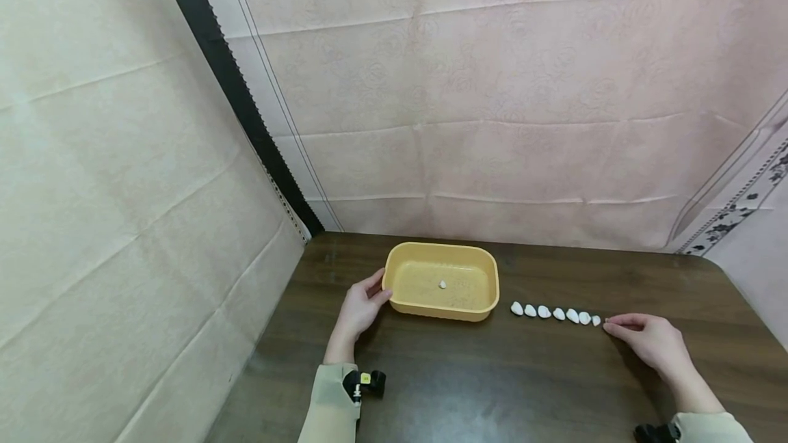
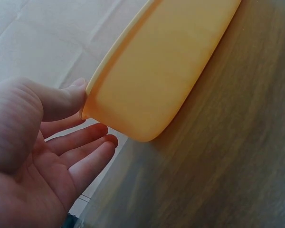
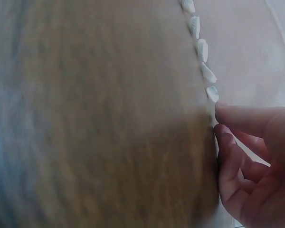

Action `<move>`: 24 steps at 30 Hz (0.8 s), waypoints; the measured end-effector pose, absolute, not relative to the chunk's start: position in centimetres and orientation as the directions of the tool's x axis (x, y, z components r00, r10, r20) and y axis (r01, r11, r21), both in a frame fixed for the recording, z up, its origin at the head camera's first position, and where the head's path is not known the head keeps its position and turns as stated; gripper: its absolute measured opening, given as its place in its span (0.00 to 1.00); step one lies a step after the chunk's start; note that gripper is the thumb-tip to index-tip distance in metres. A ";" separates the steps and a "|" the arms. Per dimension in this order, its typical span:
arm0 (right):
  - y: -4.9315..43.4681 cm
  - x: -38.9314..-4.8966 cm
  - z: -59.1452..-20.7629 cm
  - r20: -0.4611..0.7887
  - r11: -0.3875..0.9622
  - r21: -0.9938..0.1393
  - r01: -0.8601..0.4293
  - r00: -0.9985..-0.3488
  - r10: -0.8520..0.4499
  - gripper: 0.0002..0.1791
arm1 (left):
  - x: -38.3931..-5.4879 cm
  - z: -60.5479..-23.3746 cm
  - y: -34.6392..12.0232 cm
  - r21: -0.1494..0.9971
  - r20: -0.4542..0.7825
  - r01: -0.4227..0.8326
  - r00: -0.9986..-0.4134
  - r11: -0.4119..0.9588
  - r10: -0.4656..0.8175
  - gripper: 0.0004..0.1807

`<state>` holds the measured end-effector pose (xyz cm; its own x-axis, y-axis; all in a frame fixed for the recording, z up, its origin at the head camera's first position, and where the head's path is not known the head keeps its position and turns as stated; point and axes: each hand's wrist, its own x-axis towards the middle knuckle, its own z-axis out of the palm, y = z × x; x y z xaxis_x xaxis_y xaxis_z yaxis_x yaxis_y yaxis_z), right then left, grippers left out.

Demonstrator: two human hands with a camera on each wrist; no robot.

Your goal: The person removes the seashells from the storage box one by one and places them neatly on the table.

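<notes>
A yellow plastic tray (image 1: 443,312) stands on the table, with one small white shell (image 1: 442,284) inside. My left hand (image 1: 361,306) pinches its left rim between thumb and index finger; in the left wrist view the other fingers (image 2: 92,164) extend below the rim. To the tray's right, several white shells (image 1: 559,314) form a slightly slanting row. At the right end of that row is my right hand (image 1: 652,340), thumb and index fingertips close together. A pale bit of shell shows at those fingertips, mostly hidden; the right wrist view shows the row's last shells (image 3: 209,73) just beyond the thumb.
The dark wooden table (image 1: 480,381) meets a pale cloth wall (image 1: 492,169) at the back and another cloth (image 1: 141,224) on the left. Cameras are strapped to both wrists, the left camera (image 1: 372,383) close above the table.
</notes>
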<state>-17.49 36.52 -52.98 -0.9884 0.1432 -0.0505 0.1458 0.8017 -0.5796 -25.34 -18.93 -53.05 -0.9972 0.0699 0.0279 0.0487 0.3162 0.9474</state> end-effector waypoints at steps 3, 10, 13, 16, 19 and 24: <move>36.5 -17.6 -53.1 -0.051 0.803 -0.576 0.151 -0.988 0.148 0.26 | -25.3 -52.9 -18.9 0.945 0.027 0.048 -0.997 0.323 0.068 0.29; 36.5 -17.9 -53.4 -0.051 0.793 -0.591 0.148 -0.988 0.147 0.27 | -25.4 -53.0 -19.0 0.941 0.027 0.047 -0.998 0.335 0.063 0.29; 36.4 -17.8 -53.4 -0.051 0.788 -0.598 0.146 -0.988 0.145 0.27 | -25.4 -53.0 -18.9 0.941 0.029 0.049 -0.998 0.335 0.063 0.29; 36.4 -17.8 -53.4 -0.046 0.790 -0.596 0.144 -0.988 0.146 0.26 | -25.4 -53.0 -18.9 0.941 0.028 0.047 -0.998 0.335 0.062 0.29; 36.4 -17.8 -53.5 -0.045 0.791 -0.595 0.144 -0.988 0.145 0.26 | -25.4 -53.0 -18.9 0.942 0.027 0.047 -0.998 0.333 0.063 0.29; 36.5 -17.8 -53.6 -0.042 0.789 -0.598 0.143 -0.988 0.148 0.25 | -25.4 -53.1 -18.9 0.943 0.031 0.051 -0.997 0.330 0.066 0.29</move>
<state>-17.78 36.48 -53.60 -0.9882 0.1477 -0.0419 0.1432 0.7888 -0.5978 -25.44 -18.90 -53.13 -0.9973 0.0660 0.0307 0.0508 0.3299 0.9427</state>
